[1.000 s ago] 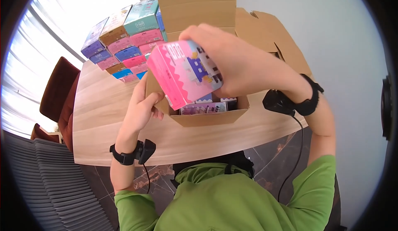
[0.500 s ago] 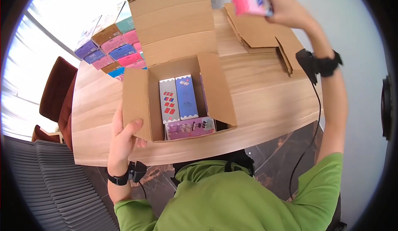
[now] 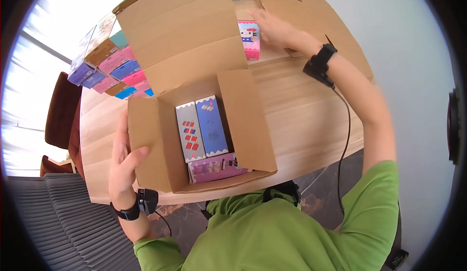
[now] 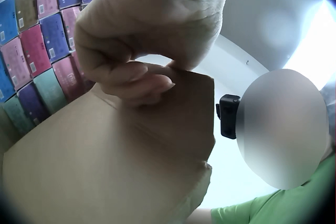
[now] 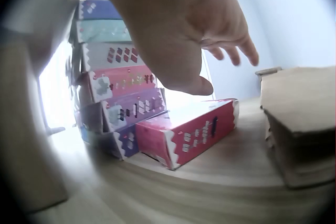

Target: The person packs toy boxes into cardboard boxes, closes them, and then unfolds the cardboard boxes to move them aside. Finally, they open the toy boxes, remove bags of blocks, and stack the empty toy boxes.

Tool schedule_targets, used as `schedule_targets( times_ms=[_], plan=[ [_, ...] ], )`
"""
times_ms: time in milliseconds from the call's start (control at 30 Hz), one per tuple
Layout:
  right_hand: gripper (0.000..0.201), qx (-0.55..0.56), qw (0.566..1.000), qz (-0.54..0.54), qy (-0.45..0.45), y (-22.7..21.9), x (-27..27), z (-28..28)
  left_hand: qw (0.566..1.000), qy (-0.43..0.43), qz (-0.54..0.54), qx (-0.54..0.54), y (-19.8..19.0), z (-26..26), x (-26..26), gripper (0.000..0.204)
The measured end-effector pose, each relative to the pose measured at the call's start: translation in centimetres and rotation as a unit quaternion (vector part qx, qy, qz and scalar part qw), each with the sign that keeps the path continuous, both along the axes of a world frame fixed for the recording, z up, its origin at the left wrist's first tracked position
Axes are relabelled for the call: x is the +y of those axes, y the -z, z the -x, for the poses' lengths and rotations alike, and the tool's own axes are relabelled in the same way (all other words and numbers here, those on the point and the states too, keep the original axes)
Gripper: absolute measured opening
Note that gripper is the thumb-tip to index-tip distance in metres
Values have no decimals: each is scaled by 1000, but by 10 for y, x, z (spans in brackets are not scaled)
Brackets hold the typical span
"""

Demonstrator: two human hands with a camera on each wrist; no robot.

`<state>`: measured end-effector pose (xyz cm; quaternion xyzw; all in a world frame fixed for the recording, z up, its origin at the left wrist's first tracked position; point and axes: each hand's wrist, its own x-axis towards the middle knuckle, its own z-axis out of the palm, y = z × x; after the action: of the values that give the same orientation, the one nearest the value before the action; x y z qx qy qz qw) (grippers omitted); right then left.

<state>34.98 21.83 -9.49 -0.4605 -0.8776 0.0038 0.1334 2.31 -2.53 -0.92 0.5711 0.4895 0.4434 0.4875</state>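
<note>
My left hand [image 3: 121, 171] grips the left flap [image 3: 147, 137] of an open cardboard carton [image 3: 168, 159], thumb on its inner side. Inside the carton lie a grey box [image 3: 189, 137], a blue box [image 3: 211, 130] and, across the near end, a purple box [image 3: 211, 169]. Behind the raised back flap [image 3: 182, 32], a pink toy box [image 3: 250, 35] with a white pixel-style figure sits on the table. My right hand [image 3: 275, 30] is beside it; in the right wrist view its spread fingers are just above the pink box [image 5: 202, 134].
Colourful boxes [image 3: 112, 69] are stacked at the back left; more of the stack [image 5: 123, 61] rises beside the pink box. Folded cardboard [image 3: 321, 20] lies at the back right of the wooden table [image 3: 301, 120]. A cable [image 3: 344, 149] hangs from the right wrist camera.
My right hand carried the pink box out over the carton to the table behind it and let go. The carton came nearer and left, my left hand still on its flap.
</note>
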Motion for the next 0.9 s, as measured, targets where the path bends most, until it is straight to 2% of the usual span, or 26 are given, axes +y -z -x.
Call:
schedule_targets(
  times_ms=[33, 133, 233, 333, 433, 500, 567, 600, 667, 700, 767, 900],
  plan=[
    [62, 56, 990, 117, 51, 2, -2, 3, 999, -11, 22, -21, 2, 0, -2, 76],
    [63, 201, 946, 249, 42, -2, -15, 12, 996, -39, 66, -53, 8, 4, -3, 75],
    [71, 113, 986, 102, -66, 29, -5, 13, 994, -69, 71, -48, 11, 5, -5, 74],
    [80, 67, 982, 119, -130, 30, -2, 16, 988, -101, 100, -62, 10, 1, -12, 72],
    [86, 65, 979, 188, -36, 11, -5, 14, 988, -104, 95, -62, 6, -4, -12, 71],
    [86, 20, 988, 150, -37, 16, 17, 15, 990, -96, 83, -55, 10, -1, -11, 70],
    [105, -44, 990, 126, -37, 22, 44, 20, 992, -85, 76, -50, 11, 1, -10, 70],
    [124, -87, 988, 122, -38, 20, 53, 27, 993, -81, 72, -49, 12, 2, -10, 70],
    [141, -139, 974, 174, -42, 24, 64, 35, 993, -79, 75, -53, 9, -1, -10, 70],
    [139, -149, 961, 230, -44, 18, 65, 38, 992, -79, 76, -56, 7, -2, -10, 70],
    [133, -140, 951, 271, -46, 11, 62, 41, 989, -97, 88, -74, 9, -3, -12, 69],
    [119, -99, 963, 249, -26, 7, 50, 36, 985, -99, 115, -84, 12, 3, -11, 68]
  ],
)
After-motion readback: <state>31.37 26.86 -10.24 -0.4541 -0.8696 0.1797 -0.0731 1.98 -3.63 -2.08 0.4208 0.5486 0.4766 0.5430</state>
